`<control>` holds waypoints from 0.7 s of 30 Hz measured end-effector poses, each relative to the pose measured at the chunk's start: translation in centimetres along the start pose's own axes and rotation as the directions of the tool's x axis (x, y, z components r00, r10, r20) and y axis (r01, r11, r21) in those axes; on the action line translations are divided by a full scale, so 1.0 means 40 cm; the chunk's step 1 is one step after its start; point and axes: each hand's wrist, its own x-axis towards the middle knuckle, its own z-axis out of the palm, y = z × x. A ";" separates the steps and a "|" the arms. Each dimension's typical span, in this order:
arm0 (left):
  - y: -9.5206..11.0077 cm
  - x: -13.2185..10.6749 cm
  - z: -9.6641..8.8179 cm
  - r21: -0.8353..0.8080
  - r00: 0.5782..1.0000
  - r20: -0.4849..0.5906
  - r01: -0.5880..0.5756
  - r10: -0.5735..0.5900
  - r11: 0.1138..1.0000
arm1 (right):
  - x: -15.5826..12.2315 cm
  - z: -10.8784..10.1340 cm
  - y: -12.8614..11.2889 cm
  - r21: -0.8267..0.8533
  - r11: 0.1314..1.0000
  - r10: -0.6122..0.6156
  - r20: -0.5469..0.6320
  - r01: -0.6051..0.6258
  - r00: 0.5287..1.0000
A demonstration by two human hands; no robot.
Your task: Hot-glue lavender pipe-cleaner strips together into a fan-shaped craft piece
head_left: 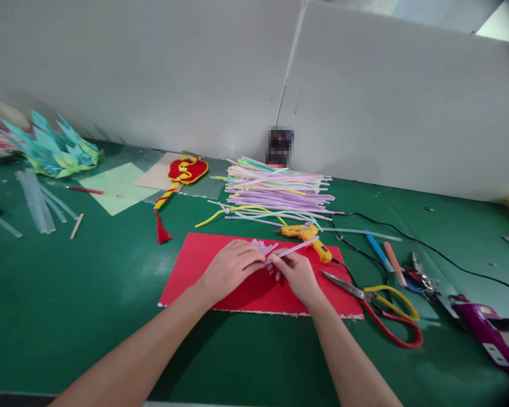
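Observation:
Over a red board [237, 299] my two hands meet, fingertips close together. My left hand [233, 263] is closed on a bent lilac pipe cleaner piece [263, 246], whose folded loops stick up past the fingers. My right hand [294, 274] pinches a straight length of lilac pipe cleaner [299, 247] that points up and to the right. Whether the straight length joins the folded piece is hidden by the fingers. Just behind my right hand lies a yellow glue gun [301, 232]. Scissors [365, 294] with red and yellow handles rest partly on the board's right edge.
Behind the board lies a pile of pastel pipe cleaners [280, 192]. A red fan-shaped ornament [189, 170], glue sticks [36, 198] and a teal paper craft [55, 147] are leftward. A black cord [432, 254], keys [424, 280] and a purple tool [483, 330] are on the right.

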 end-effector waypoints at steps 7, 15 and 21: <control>0.004 -0.002 -0.006 -0.047 0.997 0.024 -0.074 0.075 0.996 | -0.006 -0.005 -0.012 -0.045 0.999 -0.004 0.113 0.009 0.994; -0.004 -0.008 -0.006 -0.051 0.993 0.073 -0.090 0.094 0.995 | -0.006 -0.004 -0.004 -0.047 0.998 -0.040 0.094 0.045 0.995; 0.005 -0.007 -0.001 0.046 0.984 0.132 -0.123 0.116 0.991 | 0.001 0.003 0.005 0.068 0.997 -0.047 -0.003 0.047 0.999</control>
